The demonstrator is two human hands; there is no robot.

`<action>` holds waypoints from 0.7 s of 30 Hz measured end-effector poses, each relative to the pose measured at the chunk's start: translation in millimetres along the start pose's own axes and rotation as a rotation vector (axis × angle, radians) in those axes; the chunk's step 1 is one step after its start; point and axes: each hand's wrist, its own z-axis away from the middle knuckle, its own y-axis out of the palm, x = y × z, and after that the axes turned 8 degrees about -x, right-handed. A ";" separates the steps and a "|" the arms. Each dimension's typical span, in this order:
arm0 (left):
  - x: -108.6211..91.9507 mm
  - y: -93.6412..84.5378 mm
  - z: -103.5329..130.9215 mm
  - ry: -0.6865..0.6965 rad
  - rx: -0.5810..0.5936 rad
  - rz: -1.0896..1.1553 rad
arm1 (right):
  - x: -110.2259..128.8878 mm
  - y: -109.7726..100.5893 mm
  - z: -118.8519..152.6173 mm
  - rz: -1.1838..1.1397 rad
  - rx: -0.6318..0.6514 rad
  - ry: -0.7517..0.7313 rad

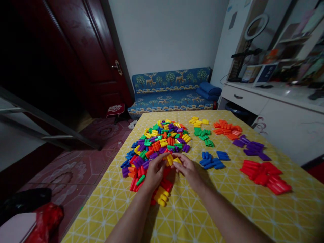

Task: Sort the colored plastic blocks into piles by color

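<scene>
Both hands meet at the near edge of a large mixed pile of coloured plastic pieces (pixel 155 145). My left hand (pixel 156 170) has its fingers closed on yellow pieces (pixel 169 160). From the right, my right hand (pixel 186 167) pinches a yellow piece (pixel 177 160) touching them. Below the hands lie more yellow pieces (pixel 161 196) and red ones (pixel 167 184). Separate single-colour groups lie to the right: blue (pixel 212 161), green (pixel 204 135), yellow (pixel 197 121), orange (pixel 226 129), purple (pixel 253 147) and red (pixel 265 176).
The pieces lie on a table with a yellow patterned cloth (pixel 189 222). Behind it is a blue sofa (pixel 167 98). A white cabinet (pixel 283 116) with a ring light (pixel 257 27) stands right. A dark red door (pixel 76 50) and metal ladder-like frame (pixel 50 118) are left.
</scene>
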 end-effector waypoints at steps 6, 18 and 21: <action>1.2 -0.2 0.5 -0.029 0.085 0.023 | -4.3 5.1 3.5 0.164 -0.068 0.019; -1.6 -2.9 2.7 -0.142 0.108 -0.049 | 23.4 -21.8 -21.8 -0.341 -0.477 0.149; -0.7 -3.0 3.5 -0.151 0.108 -0.060 | 36.8 -61.7 -77.6 -0.488 -0.633 0.229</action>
